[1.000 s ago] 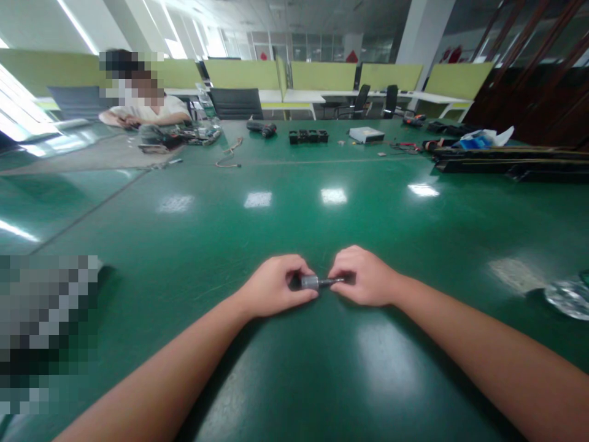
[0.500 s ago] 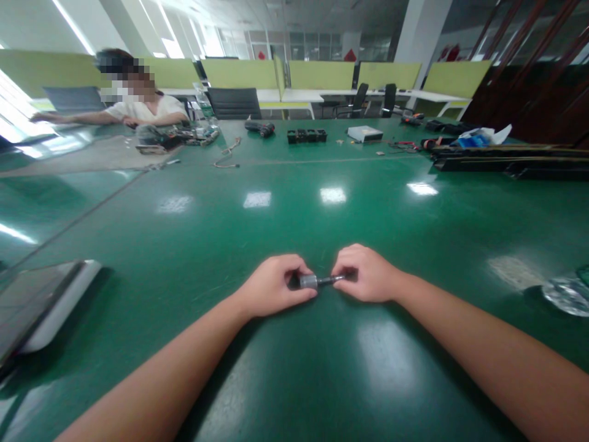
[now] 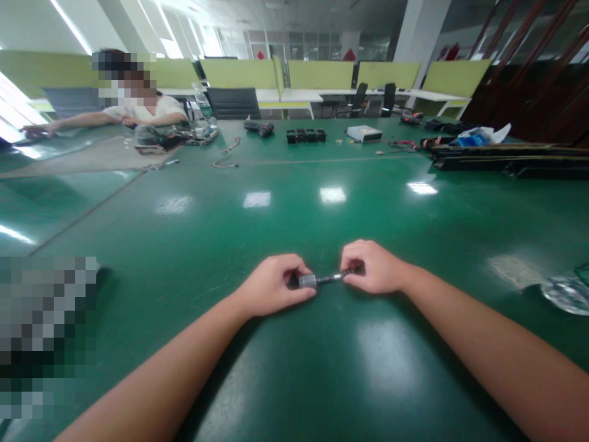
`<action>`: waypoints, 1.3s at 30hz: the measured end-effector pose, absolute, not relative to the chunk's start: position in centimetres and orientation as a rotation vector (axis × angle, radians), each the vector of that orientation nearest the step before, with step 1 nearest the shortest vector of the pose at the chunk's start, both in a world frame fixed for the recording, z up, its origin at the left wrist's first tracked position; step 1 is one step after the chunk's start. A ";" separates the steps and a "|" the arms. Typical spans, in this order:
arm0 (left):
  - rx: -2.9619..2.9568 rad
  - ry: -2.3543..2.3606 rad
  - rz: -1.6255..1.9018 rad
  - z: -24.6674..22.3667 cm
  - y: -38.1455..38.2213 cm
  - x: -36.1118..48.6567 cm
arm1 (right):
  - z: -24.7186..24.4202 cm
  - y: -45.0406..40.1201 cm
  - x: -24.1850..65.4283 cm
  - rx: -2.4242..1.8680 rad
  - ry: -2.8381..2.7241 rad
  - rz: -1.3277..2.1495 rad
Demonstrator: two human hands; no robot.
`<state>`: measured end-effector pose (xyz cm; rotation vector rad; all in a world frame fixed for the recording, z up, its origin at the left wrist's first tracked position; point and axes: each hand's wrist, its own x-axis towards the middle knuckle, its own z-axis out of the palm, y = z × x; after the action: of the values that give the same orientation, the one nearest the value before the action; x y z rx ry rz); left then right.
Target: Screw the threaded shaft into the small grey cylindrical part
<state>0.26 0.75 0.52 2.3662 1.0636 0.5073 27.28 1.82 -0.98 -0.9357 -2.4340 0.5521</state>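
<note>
Low over the green table [image 3: 294,227], my left hand [image 3: 276,285] is closed around a grey metal cylinder [image 3: 307,281], thumb and fingers on its two sides. A thin dark and silver shaft [image 3: 330,278] extends from the cylinder to the right. My right hand [image 3: 372,267] pinches the far end of this shaft, where a dark, ridged part shows between the fingers. The two hands are apart, with the shaft spanning the gap. Whether the shaft and cylinder are one piece is too small to tell.
Across the table lie a black slotted block [image 3: 306,135], a white box [image 3: 364,133], a dark tool [image 3: 259,127] and a cable [image 3: 225,156]. Black rails [image 3: 510,161] lie far right, a clear object [image 3: 565,294] nearer. A person [image 3: 147,110] sits far left.
My right hand has shifted slightly right and up, away from my left hand, and more of the shaft shows. My left hand is nearly still. The person's outstretched arm has moved a little left.
</note>
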 end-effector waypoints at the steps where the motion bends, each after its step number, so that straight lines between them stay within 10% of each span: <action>1: 2.364 1.063 0.507 0.5 0.7 0.3 | -0.9 1.8 27.3 -0.936 -2.433 0.557; 39: 2.066 1.052 0.546 0.3 1.5 -0.4 | -1.3 0.7 25.0 -0.960 -2.173 0.784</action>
<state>-0.44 1.55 0.28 2.0656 1.0524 0.5460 24.97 0.65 -1.34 -0.9602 -2.1729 0.7845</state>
